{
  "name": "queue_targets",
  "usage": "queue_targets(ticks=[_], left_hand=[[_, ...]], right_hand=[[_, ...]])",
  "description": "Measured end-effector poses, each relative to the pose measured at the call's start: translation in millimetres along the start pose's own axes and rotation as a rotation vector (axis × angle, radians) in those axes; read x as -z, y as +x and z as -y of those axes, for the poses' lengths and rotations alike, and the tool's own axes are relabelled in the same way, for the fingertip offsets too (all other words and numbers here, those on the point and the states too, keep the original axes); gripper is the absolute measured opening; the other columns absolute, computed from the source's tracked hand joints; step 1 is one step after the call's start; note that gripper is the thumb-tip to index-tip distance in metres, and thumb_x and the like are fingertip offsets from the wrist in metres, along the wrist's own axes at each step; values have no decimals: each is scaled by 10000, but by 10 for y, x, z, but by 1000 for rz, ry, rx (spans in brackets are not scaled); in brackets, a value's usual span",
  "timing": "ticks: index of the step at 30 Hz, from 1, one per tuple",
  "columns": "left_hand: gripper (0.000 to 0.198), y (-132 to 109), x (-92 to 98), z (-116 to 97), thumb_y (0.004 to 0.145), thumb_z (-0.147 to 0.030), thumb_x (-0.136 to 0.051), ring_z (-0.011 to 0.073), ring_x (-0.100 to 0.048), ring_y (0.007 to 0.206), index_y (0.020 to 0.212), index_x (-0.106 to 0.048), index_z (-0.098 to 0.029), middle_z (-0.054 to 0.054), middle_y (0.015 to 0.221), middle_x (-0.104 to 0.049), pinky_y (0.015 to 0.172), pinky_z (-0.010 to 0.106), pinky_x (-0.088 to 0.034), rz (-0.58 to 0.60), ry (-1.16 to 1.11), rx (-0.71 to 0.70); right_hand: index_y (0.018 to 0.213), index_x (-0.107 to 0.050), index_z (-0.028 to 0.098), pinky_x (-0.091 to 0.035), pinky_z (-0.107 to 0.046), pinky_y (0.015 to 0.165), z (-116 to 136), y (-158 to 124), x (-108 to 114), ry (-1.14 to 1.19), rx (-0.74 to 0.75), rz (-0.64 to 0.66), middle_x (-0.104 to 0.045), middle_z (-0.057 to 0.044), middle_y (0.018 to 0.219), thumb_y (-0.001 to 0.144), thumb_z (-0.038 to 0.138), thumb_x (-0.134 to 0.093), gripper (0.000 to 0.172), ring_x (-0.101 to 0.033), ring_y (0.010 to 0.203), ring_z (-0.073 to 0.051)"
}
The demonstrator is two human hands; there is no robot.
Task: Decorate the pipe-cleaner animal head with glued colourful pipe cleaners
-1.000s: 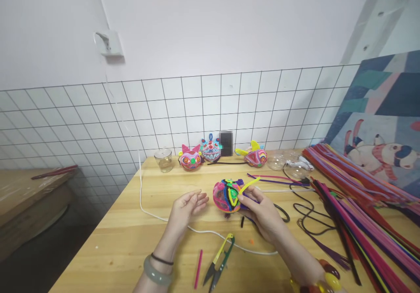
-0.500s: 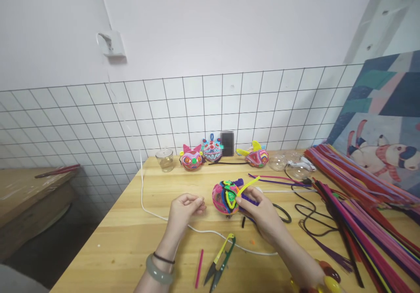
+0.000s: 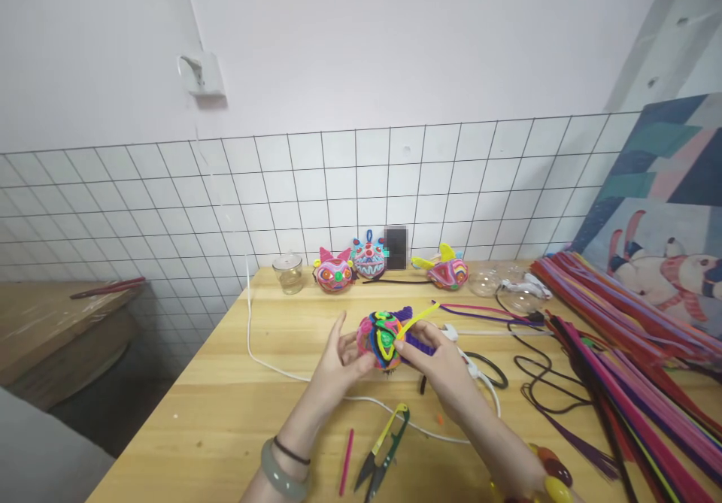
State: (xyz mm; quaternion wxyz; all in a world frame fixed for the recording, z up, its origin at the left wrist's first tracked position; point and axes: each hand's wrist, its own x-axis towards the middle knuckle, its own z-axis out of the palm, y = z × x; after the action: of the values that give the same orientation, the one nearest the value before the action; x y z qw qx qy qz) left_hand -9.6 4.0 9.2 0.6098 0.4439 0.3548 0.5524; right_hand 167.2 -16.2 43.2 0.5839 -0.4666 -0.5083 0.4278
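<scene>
Between my two hands, above the table, is a round pipe-cleaner fish ornament (image 3: 384,337) in pink, blue, black, green and yellow, with purple parts on its right side. My left hand (image 3: 341,364) cups its left side, thumb at the front and fingers partly hidden behind it. With thumb and fingers, my right hand (image 3: 432,349) grips its right side. A yellow pipe cleaner (image 3: 420,319) sticks up to the right from the ornament, by the right thumb. Below, thread snips (image 3: 383,454) and a short pink pipe cleaner piece (image 3: 346,462) lie on the table.
Along the back stand finished ornaments, one pink (image 3: 334,271), one blue (image 3: 370,259) and one with yellow fins (image 3: 448,270), beside a glass cup (image 3: 289,274). Clear plastic balls (image 3: 485,281) and pipe cleaner bundles (image 3: 626,383) lie right. A white cable (image 3: 271,368) crosses the wooden table (image 3: 219,413).
My left hand has moved right and taken hold of the ornament's left side; before, it was apart from it with fingers pinched. The ornament has shifted slightly left in my right hand.
</scene>
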Motion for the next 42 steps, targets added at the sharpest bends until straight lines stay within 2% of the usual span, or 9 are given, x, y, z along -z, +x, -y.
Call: queue_targets(ticks=[4, 8, 17, 21, 26, 30, 34, 37, 42], left_hand=[[916, -97, -120, -20, 600, -312, -825, 303, -546, 1194, 1392, -374, -214, 175, 1347, -533, 998, 415, -431, 65, -11, -42], [738, -107, -163, -93, 575, -278, -829, 305, -545, 1192, 1246, -535, -191, 150, 1292, -589, 1024, 412, -411, 10, 22, -75], [693, -62, -99, -53, 574, -283, -817, 295, -587, 1132, 1211, -562, -181, 141, 1219, -639, 990, 400, -438, -56, 27, -112], [695, 14, -27, -33, 549, -325, -821, 288, -616, 1075, 1182, -574, -179, 130, 1162, -664, 951, 396, -466, -185, 7, -157], [712, 117, 58, 15, 536, -363, -823, 270, -625, 1050, 1176, -560, -194, 114, 1140, -667, 934, 393, -480, -275, -47, -183], [726, 169, 131, 54, 546, -369, -821, 268, -619, 1060, 1193, -539, -202, 114, 1169, -648, 921, 391, -491, -298, -68, -173], [827, 196, 194, 57, 568, -365, -813, 254, -593, 1111, 1303, -454, -246, 106, 1265, -590, 911, 353, -500, -325, -63, -173], [966, 205, 209, 51, 569, -363, -816, 243, -604, 1096, 1399, -327, -302, 93, 1274, -580, 865, 336, -527, -343, -77, -156], [1040, 207, 209, 58, 579, -338, -821, 237, -631, 1042, 1444, -245, -307, 99, 1233, -599, 844, 327, -539, -356, -74, -139]], right_hand=[[874, -683, 207, -480, -411, 883, -74, -6, -109, -23, 44, 21, -740, -70, 926, 658, 335, -776, 268, -647, 957, -285], [848, -669, 210, -490, -420, 861, -124, -20, -205, -17, 47, 27, -737, -75, 918, 644, 355, -782, 274, -654, 922, -286], [940, -667, 206, -492, -388, 890, -80, -77, -274, 2, 76, 73, -725, -84, 1018, 724, 405, -718, 298, -654, 972, -258], [1045, -646, 210, -509, -368, 866, -74, 18, 155, -242, 75, 4, -696, -102, 1131, 772, 460, -623, 371, -650, 1019, -255], [829, -689, 190, -486, -423, 772, -136, 288, 981, -644, 16, -105, -746, -125, 878, 726, 413, -589, 265, -670, 843, -312], [691, -682, 202, -463, -381, 657, -194, 307, 1258, -797, -36, -43, -742, -90, 717, 706, 411, -569, 238, -659, 694, -294], [671, -678, 225, -426, -328, 598, -225, 75, 1170, -913, -74, 70, -720, -46, 653, 758, 402, -543, 239, -650, 649, -261], [697, -674, 214, -409, -323, 591, -254, -156, 1002, -1235, -90, 176, -726, -85, 719, 790, 295, -532, 188, -668, 692, -281], [833, -671, 161, -396, -326, 575, -329, -297, 820, -1502, -156, 149, -722, -183, 815, 733, 35, -484, 247, -682, 753, -320]])
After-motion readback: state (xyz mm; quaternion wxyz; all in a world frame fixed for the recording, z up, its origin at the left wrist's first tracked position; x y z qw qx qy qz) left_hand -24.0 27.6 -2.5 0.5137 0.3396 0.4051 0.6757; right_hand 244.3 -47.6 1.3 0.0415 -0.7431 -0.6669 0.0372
